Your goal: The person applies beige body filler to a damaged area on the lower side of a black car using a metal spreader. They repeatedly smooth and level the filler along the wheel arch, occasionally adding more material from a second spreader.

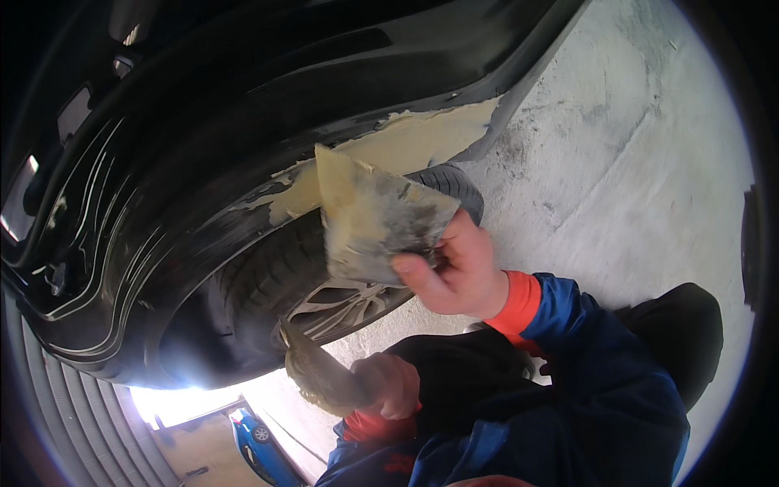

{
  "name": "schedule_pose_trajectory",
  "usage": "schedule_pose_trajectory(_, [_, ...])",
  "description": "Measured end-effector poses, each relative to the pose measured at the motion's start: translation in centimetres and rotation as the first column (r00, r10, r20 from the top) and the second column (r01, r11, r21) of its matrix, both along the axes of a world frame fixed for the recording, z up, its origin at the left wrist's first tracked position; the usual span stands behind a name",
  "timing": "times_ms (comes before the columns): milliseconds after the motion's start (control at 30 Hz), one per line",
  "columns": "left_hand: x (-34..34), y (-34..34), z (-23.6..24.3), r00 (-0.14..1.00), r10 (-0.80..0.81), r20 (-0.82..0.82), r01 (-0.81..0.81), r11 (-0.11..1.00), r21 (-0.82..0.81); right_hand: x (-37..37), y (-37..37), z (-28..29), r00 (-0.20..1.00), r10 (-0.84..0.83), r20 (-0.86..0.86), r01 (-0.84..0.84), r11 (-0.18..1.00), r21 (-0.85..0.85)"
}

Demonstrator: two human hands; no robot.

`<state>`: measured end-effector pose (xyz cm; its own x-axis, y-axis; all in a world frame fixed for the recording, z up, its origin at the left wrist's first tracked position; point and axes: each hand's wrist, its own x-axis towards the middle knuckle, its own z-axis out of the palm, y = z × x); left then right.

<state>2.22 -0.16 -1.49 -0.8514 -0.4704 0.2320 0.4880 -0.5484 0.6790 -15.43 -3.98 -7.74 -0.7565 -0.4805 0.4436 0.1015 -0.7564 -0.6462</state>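
Note:
My right hand (458, 268) grips a flat, squarish filler spreader (389, 223), thumb on its face and fingers behind. Pale yellow filler and dark smears cover that face. Its upper corner overlaps a band of cream body filler (426, 138) along the black car's wheel-arch edge; whether they touch, I cannot tell. Lower down, my left hand (389, 385) is closed round a second flat, filler-coated tool (320, 369), perhaps another spreader, whose handle end is hidden by my fingers. It is held apart from the car panel.
The black car body (203, 130) curves over the upper left. Beneath the arch are a tyre (272, 268) and a spoked wheel (349, 304). Pale concrete floor (600, 162) lies to the right. My bent knee (677, 341) is at right; a blue car (264, 446) stands at the bottom.

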Motion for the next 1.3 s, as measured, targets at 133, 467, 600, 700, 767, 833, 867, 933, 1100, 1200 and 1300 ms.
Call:
schedule_pose_trajectory(133, [0.6,-0.2,0.3,0.998,-0.056,-0.005,0.056,0.993,0.104,-0.4,-1.4,0.5,0.994,-0.06,-0.095,0.067,0.995,0.078])
schedule_pose_trajectory(467, [-0.1,-1.2,0.5,0.996,-0.091,-0.008,0.091,0.996,0.01,-1.6,-1.6,-2.1,0.989,0.008,0.145,-0.037,0.979,0.2])
schedule_pose_trajectory(600, [-1.6,-2.1,0.7,0.985,-0.175,0.006,0.175,0.985,-0.011,-2.8,-1.5,-4.0,0.991,-0.005,0.135,-0.031,0.965,0.262])
schedule_pose_trajectory(700, [-2.6,-2.3,0.7,0.983,-0.185,0.001,0.185,0.982,0.042,-3.4,-1.7,-5.4,0.986,-0.039,0.16,-0.007,0.961,0.276])
schedule_pose_trajectory(767, [-3.0,-2.2,0.6,0.984,-0.175,-0.011,0.176,0.981,0.076,-3.6,-1.8,-6.3,0.984,-0.063,0.165,0.009,0.952,0.304])
schedule_pose_trajectory(833, [-3.4,-2.3,0.5,0.983,-0.181,-0.024,0.182,0.979,0.087,-3.8,-1.6,-7.0,0.979,-0.044,0.198,-0.021,0.948,0.316])
schedule_pose_trajectory(867, [-3.6,-2.4,0.4,0.976,-0.217,-0.011,0.217,0.974,0.058,-4.0,-1.4,-7.4,0.976,-0.038,0.212,-0.036,0.943,0.331])
schedule_pose_trajectory(933, [-3.9,-2.9,0.3,0.962,-0.272,0.001,0.272,0.962,-0.003,-4.2,-1.3,-8.1,0.971,-0.043,0.234,-0.038,0.942,0.333])
schedule_pose_trajectory(1100, [-4.8,-3.1,0.1,0.957,-0.291,0.009,0.291,0.957,0.013,-4.9,-0.8,-10.3,0.951,-0.066,0.303,-0.054,0.927,0.371])
schedule_pose_trajectory(1200, [-4.8,-2.8,-0.1,0.958,-0.288,0.019,0.288,0.958,0.01,-5.6,-0.7,-12.1,0.948,-0.092,0.304,-0.043,0.911,0.409])
schedule_pose_trajectory(1300, [-4.6,-2.9,-0.6,0.957,-0.289,0.013,0.289,0.957,0.0,-6.3,-0.2,-13.2,0.938,-0.192,0.29,0.051,0.9,0.432])
